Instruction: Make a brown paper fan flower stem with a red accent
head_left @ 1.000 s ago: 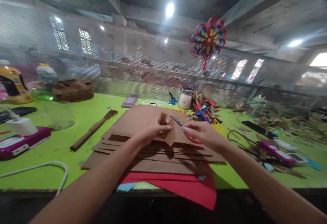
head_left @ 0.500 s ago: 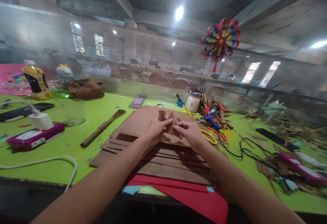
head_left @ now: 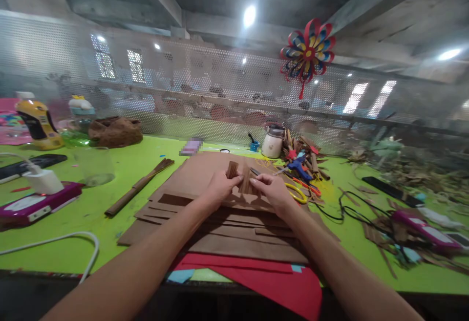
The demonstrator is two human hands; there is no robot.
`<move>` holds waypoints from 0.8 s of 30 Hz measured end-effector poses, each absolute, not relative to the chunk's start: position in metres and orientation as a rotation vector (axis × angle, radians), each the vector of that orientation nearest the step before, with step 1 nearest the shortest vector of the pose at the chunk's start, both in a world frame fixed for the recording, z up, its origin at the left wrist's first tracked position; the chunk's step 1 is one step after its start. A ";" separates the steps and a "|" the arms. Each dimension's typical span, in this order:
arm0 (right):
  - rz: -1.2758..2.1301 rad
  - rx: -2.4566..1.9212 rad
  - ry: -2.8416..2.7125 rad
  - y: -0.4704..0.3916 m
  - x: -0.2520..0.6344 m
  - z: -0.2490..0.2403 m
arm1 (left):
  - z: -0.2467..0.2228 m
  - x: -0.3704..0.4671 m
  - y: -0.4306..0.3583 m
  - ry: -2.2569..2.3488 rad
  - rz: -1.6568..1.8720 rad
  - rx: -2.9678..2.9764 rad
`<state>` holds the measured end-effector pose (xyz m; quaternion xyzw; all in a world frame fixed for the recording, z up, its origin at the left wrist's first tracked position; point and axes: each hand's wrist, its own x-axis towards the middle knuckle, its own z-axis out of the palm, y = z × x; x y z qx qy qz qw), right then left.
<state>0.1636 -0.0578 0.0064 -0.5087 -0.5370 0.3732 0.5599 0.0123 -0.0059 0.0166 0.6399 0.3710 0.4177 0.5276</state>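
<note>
My left hand (head_left: pixel 221 186) is closed on a pleated strip of brown paper (head_left: pixel 245 180), whose bunched end (head_left: pixel 231 168) sticks up above the thumb. The fingertips of my right hand (head_left: pixel 271 189) pinch the strip's other side, where some folds spread apart. Both hands are above a stack of brown paper sheets (head_left: pixel 205 164) with cut strips along its near side. Beside my right hand lie scissors with yellow handles (head_left: pixel 297 195), and a dark tip shows above its fingers. Red paper (head_left: pixel 286 289) juts out under the stack.
Left on the green table lie a rolled brown paper bundle (head_left: pixel 137 189), a clear cup (head_left: pixel 95 167) and a purple power box (head_left: pixel 40 203). A blue glue gun (head_left: pixel 299 167), a white jar (head_left: pixel 273 142) and paper scraps stand behind right. Black cables (head_left: pixel 340 208) run at right.
The view has shifted slightly, so the table things appear further left. Both hands stay on the pleated brown paper strip, whose folds have shifted a little between the fingers.
</note>
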 end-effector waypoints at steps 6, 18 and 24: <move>0.670 -1.286 -1.347 -0.058 0.163 0.004 | 0.016 0.014 -0.005 0.920 1.038 1.577; 0.557 -1.356 -1.384 -0.054 0.155 -0.007 | 0.008 0.018 -0.003 1.068 1.061 1.915; 0.440 -1.405 -1.422 -0.049 0.158 -0.015 | 0.008 0.020 -0.011 1.000 1.077 1.972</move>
